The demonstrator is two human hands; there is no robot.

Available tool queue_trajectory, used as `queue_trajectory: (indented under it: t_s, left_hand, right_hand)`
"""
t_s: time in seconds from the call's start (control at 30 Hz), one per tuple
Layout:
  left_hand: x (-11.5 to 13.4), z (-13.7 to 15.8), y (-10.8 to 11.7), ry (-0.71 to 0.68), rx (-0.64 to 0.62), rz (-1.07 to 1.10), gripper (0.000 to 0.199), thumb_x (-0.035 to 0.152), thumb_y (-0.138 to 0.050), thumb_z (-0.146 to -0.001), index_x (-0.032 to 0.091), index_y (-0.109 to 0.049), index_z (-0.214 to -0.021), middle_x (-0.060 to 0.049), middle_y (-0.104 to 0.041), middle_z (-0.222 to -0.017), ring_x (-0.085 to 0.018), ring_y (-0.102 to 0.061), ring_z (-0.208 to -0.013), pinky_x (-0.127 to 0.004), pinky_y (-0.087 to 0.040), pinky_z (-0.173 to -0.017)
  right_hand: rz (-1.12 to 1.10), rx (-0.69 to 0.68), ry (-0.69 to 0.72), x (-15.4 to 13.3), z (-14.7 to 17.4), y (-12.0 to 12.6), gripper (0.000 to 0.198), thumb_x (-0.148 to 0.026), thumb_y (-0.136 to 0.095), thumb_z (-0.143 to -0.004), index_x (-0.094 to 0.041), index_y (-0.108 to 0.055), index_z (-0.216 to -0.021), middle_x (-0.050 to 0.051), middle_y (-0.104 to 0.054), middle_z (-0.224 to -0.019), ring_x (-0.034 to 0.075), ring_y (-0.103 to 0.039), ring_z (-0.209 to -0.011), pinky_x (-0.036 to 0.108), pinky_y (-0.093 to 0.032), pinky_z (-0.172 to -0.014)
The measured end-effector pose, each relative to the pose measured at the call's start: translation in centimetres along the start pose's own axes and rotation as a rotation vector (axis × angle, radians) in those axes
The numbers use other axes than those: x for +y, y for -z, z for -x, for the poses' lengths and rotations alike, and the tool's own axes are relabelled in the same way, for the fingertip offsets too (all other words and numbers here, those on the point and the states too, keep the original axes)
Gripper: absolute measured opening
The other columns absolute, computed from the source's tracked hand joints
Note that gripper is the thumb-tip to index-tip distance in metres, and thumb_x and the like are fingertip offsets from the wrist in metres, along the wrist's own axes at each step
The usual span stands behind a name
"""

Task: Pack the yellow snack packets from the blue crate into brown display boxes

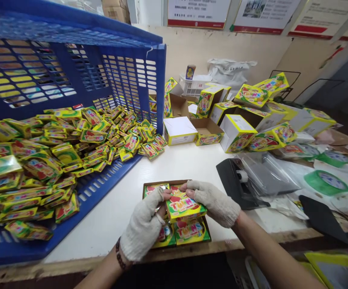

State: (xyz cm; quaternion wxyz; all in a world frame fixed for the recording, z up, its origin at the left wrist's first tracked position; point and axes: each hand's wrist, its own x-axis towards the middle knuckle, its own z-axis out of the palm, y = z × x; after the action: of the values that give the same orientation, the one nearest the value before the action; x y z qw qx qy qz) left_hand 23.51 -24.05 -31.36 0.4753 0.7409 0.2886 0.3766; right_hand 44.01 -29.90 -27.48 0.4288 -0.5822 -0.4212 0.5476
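Observation:
A small yellow and green carton (184, 206) with red and orange lettering is held between my hands, tilted over a shallow open box (207, 233). My left hand (144, 222), in a white fingerless glove, closes on the carton's left side. On its upper right edge rest the closed fingers of my right hand (212, 202), gloved the same way. Beneath them, several like cartons (190, 230) lie flat in the shallow box. My hands and the raised carton partly cover that box's contents.
A blue plastic crate (101, 192) lies on its side at left, small cartons (65, 154) spilling from it. Larger display boxes (237, 130) pile up at back right. A black tape dispenser (237, 180), clear plastic bags (267, 172) and green tape rolls (326, 182) lie at right.

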Motion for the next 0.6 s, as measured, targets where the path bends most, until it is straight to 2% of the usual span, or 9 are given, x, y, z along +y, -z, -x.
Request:
queue_trajectory:
  t_s: [0.1,0.17,0.3,0.43,0.5,0.6]
  left_hand:
    - [-2.1,-0.8,1.1,-0.166,0.118,-0.377,0.041,0.019,-0.052,-0.085,0.024,-0.053,-0.126,-0.008,-0.06,-0.129,-0.023,-0.055,-0.122,-0.042,-0.045,-0.106]
    - [-3.7,-2.3,3.2,-0.183,0.176,-0.604,0.043,0.019,-0.051,-0.084,0.02,-0.05,-0.127,-0.01,-0.055,-0.133,-0.023,-0.05,-0.127,-0.04,-0.042,-0.109]
    - [-6.1,-6.5,10.0,0.112,0.243,-1.019,0.036,0.02,-0.051,-0.081,0.018,-0.054,-0.116,-0.01,-0.055,-0.121,-0.023,-0.051,-0.122,-0.034,-0.041,-0.106]
    - [-7.7,-10.4,16.4,0.283,0.319,-1.14,0.033,0.023,-0.043,-0.083,0.015,-0.053,-0.114,-0.013,-0.053,-0.117,-0.026,-0.052,-0.116,-0.036,-0.043,-0.099]
    - [-8.3,-11.9,18.6,0.337,0.289,-1.177,0.038,0.028,-0.047,-0.081,0.014,-0.052,-0.116,-0.014,-0.053,-0.117,-0.028,-0.051,-0.116,-0.036,-0.042,-0.098]
    - [-8.6,-13.4,20.8,0.407,0.176,-1.214,0.051,0.036,-0.06,-0.07,0.015,-0.054,-0.116,-0.015,-0.056,-0.113,-0.031,-0.054,-0.111,-0.038,-0.044,-0.093]
  right_hand:
    - [0.443,0.154,0.101,0.8,-0.1,1.1,0.027,-0.039,-0.054,-0.081,-0.019,-0.068,-0.092,0.004,-0.07,-0.088,0.02,-0.063,-0.08,0.032,-0.05,-0.072]
    - [0.636,0.224,0.172,2.2,-0.4,1.5,0.027,-0.035,-0.048,-0.082,-0.021,-0.069,-0.09,0.006,-0.07,-0.089,0.021,-0.063,-0.08,0.034,-0.051,-0.072]
    - [0.839,0.258,0.368,5.4,-1.3,0.9,0.03,-0.031,-0.042,-0.085,-0.022,-0.07,-0.08,0.007,-0.07,-0.082,0.022,-0.063,-0.076,0.036,-0.051,-0.071]
    - [1.041,0.321,0.531,7.0,-1.7,-0.2,0.026,-0.025,-0.046,-0.086,-0.023,-0.07,-0.076,0.007,-0.07,-0.082,0.023,-0.062,-0.079,0.037,-0.048,-0.073]
    - [1.131,0.324,0.548,7.2,-1.7,-0.4,0.021,-0.021,-0.051,-0.084,-0.024,-0.07,-0.076,0.006,-0.069,-0.083,0.023,-0.061,-0.081,0.037,-0.047,-0.075]
    - [1.199,0.326,0.551,7.2,-1.7,-0.7,0.018,-0.017,-0.053,-0.083,-0.024,-0.068,-0.076,0.004,-0.068,-0.081,0.022,-0.06,-0.08,0.036,-0.045,-0.075]
